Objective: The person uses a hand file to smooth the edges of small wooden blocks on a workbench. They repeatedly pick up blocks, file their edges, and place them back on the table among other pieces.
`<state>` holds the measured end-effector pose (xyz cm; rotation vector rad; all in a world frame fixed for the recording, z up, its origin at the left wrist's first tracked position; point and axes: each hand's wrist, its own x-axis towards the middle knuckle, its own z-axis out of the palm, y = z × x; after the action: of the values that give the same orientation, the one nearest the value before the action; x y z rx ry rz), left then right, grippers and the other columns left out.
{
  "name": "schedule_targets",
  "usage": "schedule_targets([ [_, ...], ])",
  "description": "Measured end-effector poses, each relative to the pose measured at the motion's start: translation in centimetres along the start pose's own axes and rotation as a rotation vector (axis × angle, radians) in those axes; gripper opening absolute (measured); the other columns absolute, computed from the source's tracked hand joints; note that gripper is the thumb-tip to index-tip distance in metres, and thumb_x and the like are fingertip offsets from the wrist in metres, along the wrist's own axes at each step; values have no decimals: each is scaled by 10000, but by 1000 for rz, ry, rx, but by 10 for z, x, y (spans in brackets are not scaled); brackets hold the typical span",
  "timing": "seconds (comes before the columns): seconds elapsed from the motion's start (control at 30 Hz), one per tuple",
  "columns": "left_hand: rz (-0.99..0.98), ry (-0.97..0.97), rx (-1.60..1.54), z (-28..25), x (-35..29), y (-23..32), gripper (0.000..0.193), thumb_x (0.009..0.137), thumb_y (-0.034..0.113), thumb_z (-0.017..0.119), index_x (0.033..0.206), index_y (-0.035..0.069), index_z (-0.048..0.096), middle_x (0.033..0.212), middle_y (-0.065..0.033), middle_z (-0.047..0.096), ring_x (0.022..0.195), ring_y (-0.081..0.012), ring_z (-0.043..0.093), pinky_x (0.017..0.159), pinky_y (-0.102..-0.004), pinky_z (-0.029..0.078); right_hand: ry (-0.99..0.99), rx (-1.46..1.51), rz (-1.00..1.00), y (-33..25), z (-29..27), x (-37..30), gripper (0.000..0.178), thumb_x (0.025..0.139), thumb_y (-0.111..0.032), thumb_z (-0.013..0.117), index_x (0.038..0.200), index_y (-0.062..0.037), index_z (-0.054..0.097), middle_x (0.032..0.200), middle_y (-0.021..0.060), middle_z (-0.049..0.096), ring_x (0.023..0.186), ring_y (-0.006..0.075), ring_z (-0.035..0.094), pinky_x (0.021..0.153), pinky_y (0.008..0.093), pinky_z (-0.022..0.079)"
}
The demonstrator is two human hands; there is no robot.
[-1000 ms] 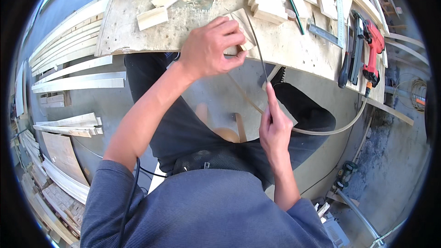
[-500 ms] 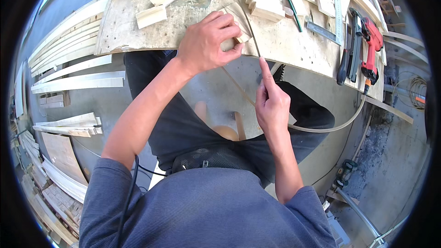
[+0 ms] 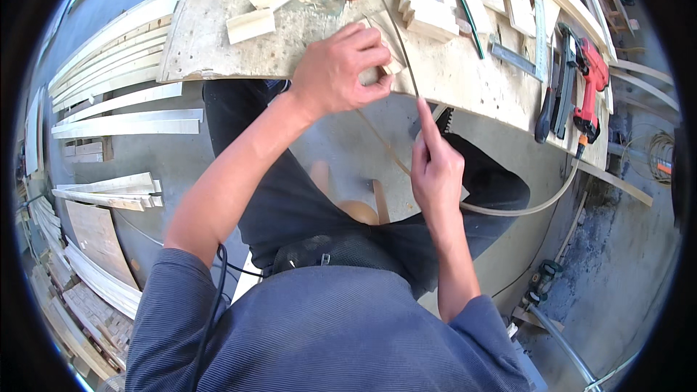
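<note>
At the near edge of the wooden bench (image 3: pixel 218 62), my left hand (image 3: pixel 337 72) is closed on a small pale wood block (image 3: pixel 393 38), pressing it against the bench top. The fingers hide part of the block. My right hand (image 3: pixel 437 167) grips a long, thin, dark blade-like tool (image 3: pixel 404 51), its index finger stretched along it. The tool runs forward over the bench, along the right side of the block. Its handle is hidden in my palm, and I cannot tell whether it is a file or a saw.
Small wood blocks (image 3: pixel 433 18) and a green pencil (image 3: pixel 467 18) lie beyond the tool. To the right are a metal try square (image 3: pixel 515 60), a screwdriver (image 3: pixel 543 116) and a red nail gun (image 3: pixel 594 76) with its hose (image 3: pixel 534 210). Wood strips (image 3: pixel 131 125) lie at left.
The view has shifted slightly, so everything sits a little further right and lower. Both hands keep their grips on the block and the tool, which lie in nearly the same relation.
</note>
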<state>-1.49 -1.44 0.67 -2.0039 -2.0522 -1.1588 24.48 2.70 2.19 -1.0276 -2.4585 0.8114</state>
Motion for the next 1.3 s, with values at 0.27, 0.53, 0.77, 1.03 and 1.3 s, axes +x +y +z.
schedule_targets([
  [0.27, 33, 49, -6, 3, 2, 1, 198, 817, 208, 889, 935, 115, 760, 1055, -20, 738, 1042, -254, 740, 794, -382, 646, -6, 1, 0, -5, 1, 14, 773, 981, 52, 643, 1701, -220, 565, 776, 237, 596, 653, 392, 626, 689, 493, 558],
  [0.53, 16, 41, 5, 4, -1, 6, 201, 861, 254, 838, 852, 137, 674, 931, 23, 646, 976, -203, 698, 717, -384, 624, -19, 28, 81, -1, -11, -35, 784, 974, 63, 642, 1699, -227, 573, 797, 237, 612, 653, 379, 638, 693, 466, 568],
  [0.77, 22, 75, 32, 4, 2, -2, 181, 850, 234, 849, 887, 132, 704, 970, 3, 667, 996, -221, 707, 753, -381, 635, -12, 31, 26, -1, 3, 10, 749, 988, 40, 639, 1692, -206, 574, 800, 251, 620, 675, 408, 642, 708, 479, 571],
  [1.03, 32, 113, 16, 6, 3, 0, 183, 869, 263, 829, 866, 146, 688, 936, 14, 638, 963, -210, 693, 714, -384, 627, -49, -24, 23, -5, -7, 17, 745, 980, 33, 641, 1681, -214, 585, 783, 248, 606, 672, 408, 644, 696, 491, 559],
  [1.3, -8, 5, 50, 1, 4, 2, 196, 825, 206, 878, 940, 104, 756, 1043, -21, 723, 1049, -255, 738, 801, -380, 644, -34, -19, 53, 15, -15, -33, 775, 966, 71, 636, 1686, -214, 593, 784, 202, 618, 659, 335, 644, 708, 437, 578],
])
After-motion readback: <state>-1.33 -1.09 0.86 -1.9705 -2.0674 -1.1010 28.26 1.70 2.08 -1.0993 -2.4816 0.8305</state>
